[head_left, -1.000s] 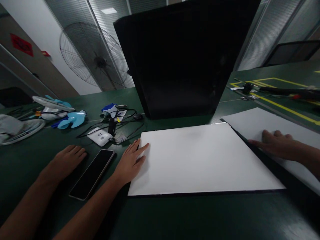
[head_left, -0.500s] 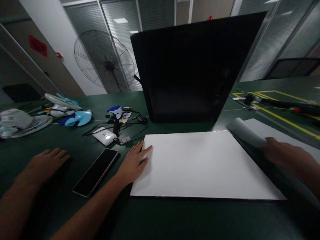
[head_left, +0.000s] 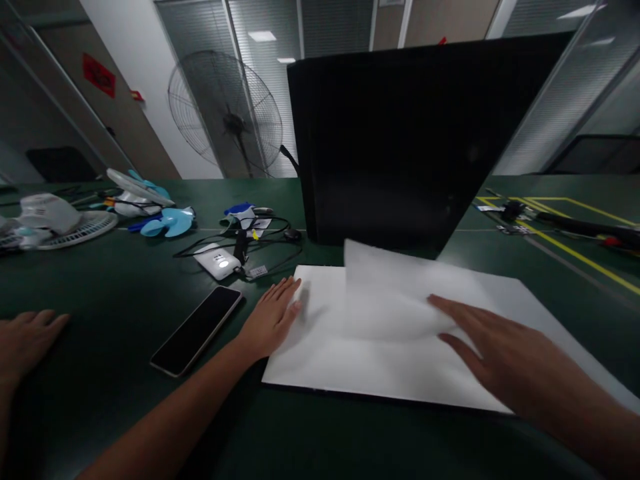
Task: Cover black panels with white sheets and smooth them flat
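Note:
A large pad (head_left: pixel 320 363) with blank white pages lies on the dark green table. My left hand (head_left: pixel 273 317) rests palm down on its left edge, fingers stretched out and thumb apart, holding nothing. One white page (head_left: pixel 385 287) stands partly lifted over the pad, its free edge toward the left and its shadow on the white surface below. Against this page is my right hand (head_left: pixel 500 350), fingers extended and thumb apart, looking open rather than gripping. Left of my left hand lies a black-screened phone (head_left: pixel 197 331).
Another person's hand (head_left: pixel 30 340) rests at the far left. Behind the pad stands a large black panel (head_left: pixel 415 147). A white device (head_left: pixel 217 261) with cables, a blue fan blade (head_left: pixel 167 222) and white fan parts (head_left: pixel 50 220) lie left. A black rod-like thing (head_left: pixel 575 222) lies right.
My right hand has moved left over the pad, bringing the page from a curl at the right. Its grip has loosened. The other person's hand has shifted left.

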A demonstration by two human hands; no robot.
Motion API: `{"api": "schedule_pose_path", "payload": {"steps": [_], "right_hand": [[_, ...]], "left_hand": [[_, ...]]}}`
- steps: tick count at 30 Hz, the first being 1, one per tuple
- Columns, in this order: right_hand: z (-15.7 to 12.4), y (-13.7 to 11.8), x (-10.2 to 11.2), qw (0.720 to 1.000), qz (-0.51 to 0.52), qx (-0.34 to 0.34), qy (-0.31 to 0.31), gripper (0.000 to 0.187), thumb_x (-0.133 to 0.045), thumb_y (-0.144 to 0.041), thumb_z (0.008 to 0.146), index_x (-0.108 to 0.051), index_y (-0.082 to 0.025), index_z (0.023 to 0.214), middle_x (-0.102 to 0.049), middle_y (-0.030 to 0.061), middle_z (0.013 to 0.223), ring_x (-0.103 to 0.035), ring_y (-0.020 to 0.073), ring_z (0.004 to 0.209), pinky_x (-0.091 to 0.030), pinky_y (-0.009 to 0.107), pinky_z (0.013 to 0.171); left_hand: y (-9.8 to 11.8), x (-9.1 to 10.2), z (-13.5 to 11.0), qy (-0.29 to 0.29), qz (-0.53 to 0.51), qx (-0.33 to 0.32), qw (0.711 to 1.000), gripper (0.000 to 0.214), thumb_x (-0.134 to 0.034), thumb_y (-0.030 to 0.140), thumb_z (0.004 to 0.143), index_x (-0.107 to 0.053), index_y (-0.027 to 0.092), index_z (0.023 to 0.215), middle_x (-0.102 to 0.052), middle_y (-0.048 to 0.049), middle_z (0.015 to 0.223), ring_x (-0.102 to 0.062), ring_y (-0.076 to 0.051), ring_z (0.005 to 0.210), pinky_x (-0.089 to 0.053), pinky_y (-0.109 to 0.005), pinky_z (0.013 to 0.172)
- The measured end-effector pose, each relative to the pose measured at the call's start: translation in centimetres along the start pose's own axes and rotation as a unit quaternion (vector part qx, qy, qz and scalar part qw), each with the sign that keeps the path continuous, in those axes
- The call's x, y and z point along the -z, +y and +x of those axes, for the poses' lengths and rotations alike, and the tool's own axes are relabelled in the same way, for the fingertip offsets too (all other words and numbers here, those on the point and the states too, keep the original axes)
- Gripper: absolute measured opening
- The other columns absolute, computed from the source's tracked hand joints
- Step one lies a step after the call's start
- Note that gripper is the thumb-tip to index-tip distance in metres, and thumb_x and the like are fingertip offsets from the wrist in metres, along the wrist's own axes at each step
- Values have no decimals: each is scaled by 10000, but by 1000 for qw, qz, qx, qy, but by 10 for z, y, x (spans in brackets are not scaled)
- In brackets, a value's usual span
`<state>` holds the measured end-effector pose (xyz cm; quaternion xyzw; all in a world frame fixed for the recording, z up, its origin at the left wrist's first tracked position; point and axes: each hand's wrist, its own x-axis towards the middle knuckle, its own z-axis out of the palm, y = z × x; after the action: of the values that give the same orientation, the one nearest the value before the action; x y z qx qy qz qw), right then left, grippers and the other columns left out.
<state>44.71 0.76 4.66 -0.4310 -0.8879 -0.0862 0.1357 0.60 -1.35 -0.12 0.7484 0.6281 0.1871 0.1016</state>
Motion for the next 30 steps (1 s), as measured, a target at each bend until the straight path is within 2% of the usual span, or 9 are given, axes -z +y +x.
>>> {"api": "schedule_pose_path", "payload": {"steps": [2, 4, 8, 12, 15, 19, 21, 24, 30], "right_hand": [[17, -41, -8, 997, 10, 70, -20, 543, -469, -417, 1018, -507, -245, 1531, -577, 83, 1461, -642, 278, 1242, -590, 494, 997], [27, -65, -19, 992, 17, 114, -56, 534, -486, -400, 1011, -545, -194, 1501, -546, 98, 1486, -601, 281, 1304, -581, 489, 1030], [25, -87, -33, 985, 13, 147, -91, 544, -507, -431, 1005, -570, -177, 1482, -475, 115, 1541, -524, 317, 1387, -558, 527, 1062], [16, -96, -30, 984, 23, 150, -92, 612, -513, -518, 999, -530, -199, 1521, -453, 113, 1559, -525, 341, 1381, -556, 572, 1048], [11, -95, -23, 976, 48, 175, -117, 669, -528, -581, 982, -498, -225, 1548, -420, 92, 1583, -519, 337, 1387, -552, 556, 1064], [4, -81, -17, 966, 80, 202, -141, 634, -483, -528, 1022, -385, -311, 1610, -381, 46, 1611, -524, 279, 1391, -543, 499, 1092], [0, -68, -16, 969, 84, 197, -125, 677, -497, -521, 1019, -292, -349, 1641, -325, 43, 1641, -470, 288, 1439, -517, 527, 1118], [-7, -48, -18, 977, 62, 175, -100, 792, -532, -573, 989, -174, -365, 1664, -232, 58, 1676, -327, 350, 1520, -447, 637, 1148], [-13, -26, -23, 970, 64, 177, -151, 789, -489, -591, 1005, -102, -393, 1664, -196, 35, 1683, -291, 340, 1532, -399, 672, 1165]], "left_hand": [[-1, 0, -1, 10, -10, -5, 1000, 723, -159, 588, 1080, -362, 142, 1611, -384, -129, 1668, -301, -263, 1576, -223, -515, 1301], [-2, 1, -1, 13, -12, -9, 1000, 732, -179, 606, 1073, -351, 145, 1615, -384, -133, 1667, -310, -266, 1573, -237, -508, 1298], [-1, 1, 0, -8, 25, 0, 1000, 814, -390, 654, 1018, -328, 105, 1615, -350, -187, 1672, -303, -325, 1571, -243, -539, 1288], [0, 0, 3, -19, 52, 8, 998, 851, -527, 583, 971, -316, 63, 1610, -315, -215, 1679, -291, -346, 1572, -246, -549, 1283], [-1, -1, 4, -18, 54, 3, 998, 764, -527, 525, 981, -363, 103, 1597, -312, -191, 1684, -285, -329, 1576, -244, -549, 1283], [-3, -1, 3, -16, 55, -8, 998, 659, -504, 477, 1000, -429, 163, 1574, -282, -163, 1697, -262, -330, 1582, -242, -571, 1276], [-3, 0, 2, -19, 49, -9, 999, 655, -506, 458, 998, -433, 159, 1576, -284, -163, 1696, -262, -333, 1582, -239, -574, 1277], [-2, 1, 2, -23, 45, -8, 999, 666, -533, 412, 975, -440, 130, 1571, -269, -179, 1696, -262, -339, 1581, -233, -575, 1279], [1, 3, 3, -35, 59, -3, 998, 683, -563, 375, 945, -459, 91, 1557, -287, -196, 1686, -280, -337, 1576, -217, -552, 1291]]}}
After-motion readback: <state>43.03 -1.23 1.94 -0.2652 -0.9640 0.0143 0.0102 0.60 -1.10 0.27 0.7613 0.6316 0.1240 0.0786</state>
